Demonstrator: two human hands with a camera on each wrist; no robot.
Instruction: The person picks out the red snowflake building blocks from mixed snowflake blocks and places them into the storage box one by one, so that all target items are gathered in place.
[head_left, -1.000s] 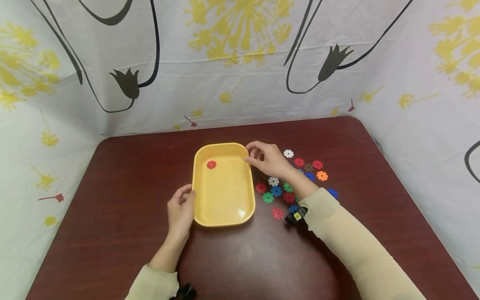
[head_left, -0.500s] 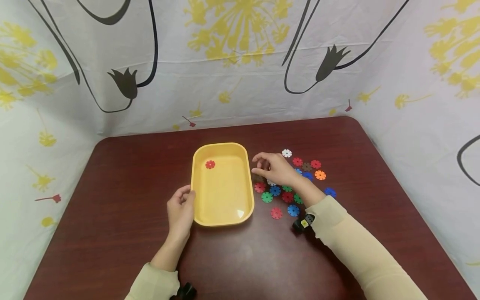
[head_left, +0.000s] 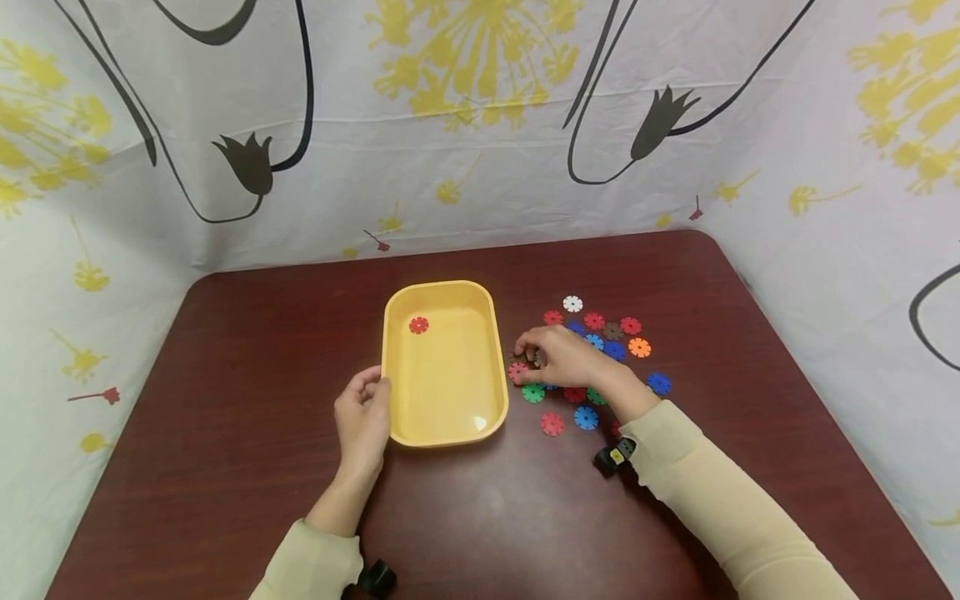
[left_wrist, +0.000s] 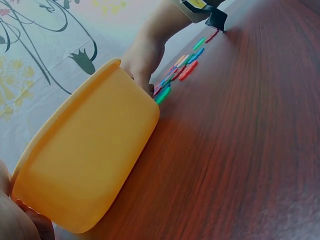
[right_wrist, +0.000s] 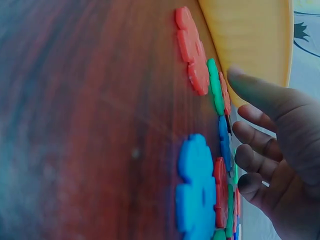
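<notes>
A yellow tray (head_left: 447, 379) stands on the table with one red notched disc (head_left: 418, 326) lying inside near its far left corner. My left hand (head_left: 363, 421) holds the tray's left side, thumb at the rim; the left wrist view shows the tray's outer wall (left_wrist: 85, 155). Beyond the right rim, my right hand (head_left: 570, 360) is low over the scattered discs, fingers bent and thumb apart. Its fingertips are close to a red disc (head_left: 517, 372) and a green disc (head_left: 533, 393). In the right wrist view, nothing shows between thumb and fingers. The hand hides some discs.
More notched discs lie right of the tray: a white disc (head_left: 573, 304) at the back, an orange disc (head_left: 640, 347) and a blue disc (head_left: 659, 383) at the right, a red disc (head_left: 552, 424) at the front. Patterned cloth (head_left: 480, 192) hangs behind the dark red table (head_left: 247, 400).
My right hand has moved from the tray's right rim rightward and nearer to me, down over the discs. The left hand and the tray have stayed in place.
</notes>
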